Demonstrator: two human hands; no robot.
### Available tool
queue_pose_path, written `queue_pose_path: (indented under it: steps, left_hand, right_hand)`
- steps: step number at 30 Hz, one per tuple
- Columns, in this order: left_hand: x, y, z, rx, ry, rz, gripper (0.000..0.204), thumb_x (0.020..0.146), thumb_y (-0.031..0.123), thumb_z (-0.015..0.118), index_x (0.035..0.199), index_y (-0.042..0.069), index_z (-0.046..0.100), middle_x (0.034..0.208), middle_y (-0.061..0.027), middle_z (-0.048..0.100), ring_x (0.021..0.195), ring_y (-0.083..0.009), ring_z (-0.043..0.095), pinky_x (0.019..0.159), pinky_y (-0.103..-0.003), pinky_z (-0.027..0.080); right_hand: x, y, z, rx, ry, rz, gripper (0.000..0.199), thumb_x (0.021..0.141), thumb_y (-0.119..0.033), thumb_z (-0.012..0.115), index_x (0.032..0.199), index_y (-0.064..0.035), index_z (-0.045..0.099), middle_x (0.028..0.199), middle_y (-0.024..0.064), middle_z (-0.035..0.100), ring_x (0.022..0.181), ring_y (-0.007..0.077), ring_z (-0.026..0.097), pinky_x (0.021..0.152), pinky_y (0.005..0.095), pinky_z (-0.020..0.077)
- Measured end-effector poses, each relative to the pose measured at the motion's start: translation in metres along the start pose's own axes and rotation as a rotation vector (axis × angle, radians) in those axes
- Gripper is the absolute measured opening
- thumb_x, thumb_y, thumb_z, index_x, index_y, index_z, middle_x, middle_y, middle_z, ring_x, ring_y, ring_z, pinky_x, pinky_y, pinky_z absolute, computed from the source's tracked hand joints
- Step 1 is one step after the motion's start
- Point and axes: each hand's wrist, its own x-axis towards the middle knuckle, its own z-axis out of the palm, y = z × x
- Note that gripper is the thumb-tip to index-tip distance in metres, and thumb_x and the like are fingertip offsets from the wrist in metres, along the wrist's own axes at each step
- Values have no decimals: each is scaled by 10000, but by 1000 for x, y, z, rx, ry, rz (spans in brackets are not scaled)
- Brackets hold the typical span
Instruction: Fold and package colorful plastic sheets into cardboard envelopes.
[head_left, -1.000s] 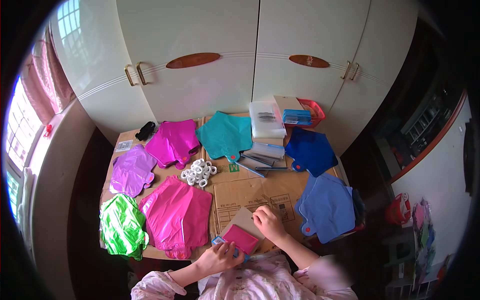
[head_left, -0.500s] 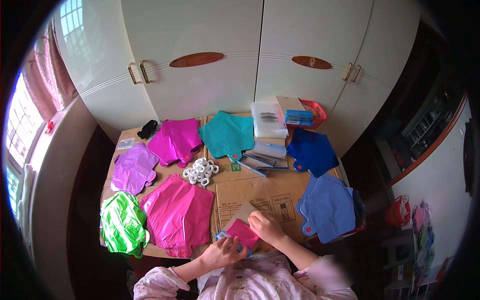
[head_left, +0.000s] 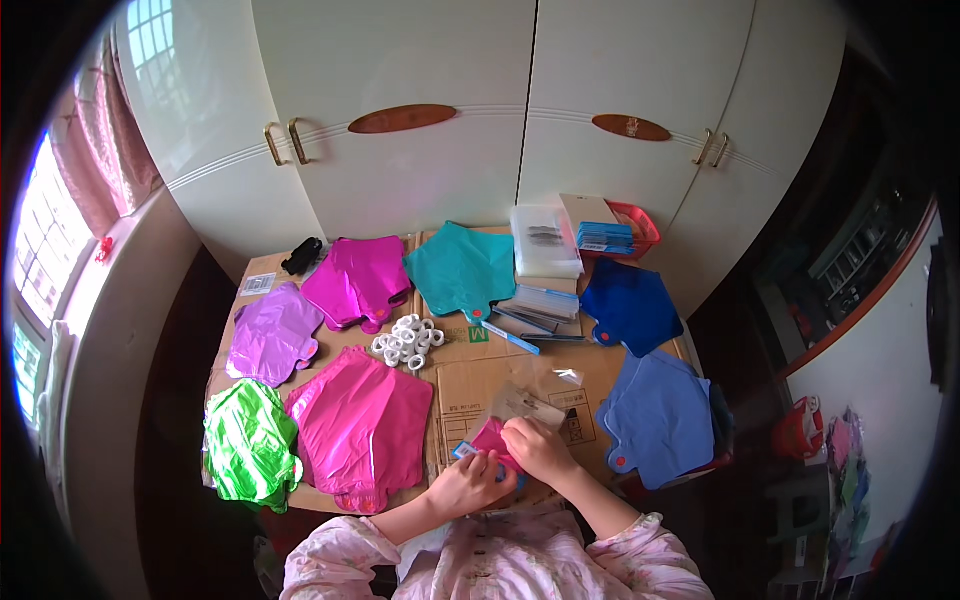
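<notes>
Both hands, left hand (head_left: 470,483) and right hand (head_left: 537,449), pinch fingers closed on a pink foil packet (head_left: 492,438) at lower centre; hot-pink foil balloon (head_left: 362,425) lies left, white rings (head_left: 408,340) above.

Tall white wardrobe (head_left: 520,130) with brass handles and oval wooden plaques, bright window (head_left: 40,250) with pink curtain (head_left: 95,165) at left, cardboard-covered desk (head_left: 500,370), dark floor (head_left: 180,400)

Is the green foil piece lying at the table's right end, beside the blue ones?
No, the green foil piece lies at the table's near-left corner, next to the big pink piece.
</notes>
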Motion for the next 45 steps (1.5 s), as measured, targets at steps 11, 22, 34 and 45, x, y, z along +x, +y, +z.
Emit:
queue_pose_path:
  steps: [11,22,34,45]
  left_hand:
    - [13,9,-18,-124,144,-230,313,778,329,633,1027,156,555,1000,-128,629,712,-154,600,562,-267,510]
    - [22,0,-31,-21,13,-263,370,741,231,571,1091,111,584,1064,-104,621,834,-177,615,691,-282,506]
    - [7,5,-30,-135,65,-383,416,722,185,616,1132,126,649,1104,-85,571,1009,-238,524,815,-359,443]
    - [4,5,-11,-1243,743,-1200,230,746,99,765,925,55,629,991,-72,486,957,-175,492,776,-311,468]
  right_hand:
    - [-28,-37,-26,1556,559,781,511,923,-206,488,1364,5,338,1363,107,421,1267,200,396,1062,346,305]
    - [-37,-67,-21,1796,257,1002,352,943,-90,499,1288,-43,444,1207,35,528,1113,113,508,973,283,409]
    - [-30,-55,-9,1679,338,929,225,948,-73,467,1148,6,533,1088,81,612,999,146,595,913,322,492]
    - [-36,-51,-7,1542,343,740,275,964,-81,436,1215,18,488,1150,117,592,1051,207,599,945,385,488]
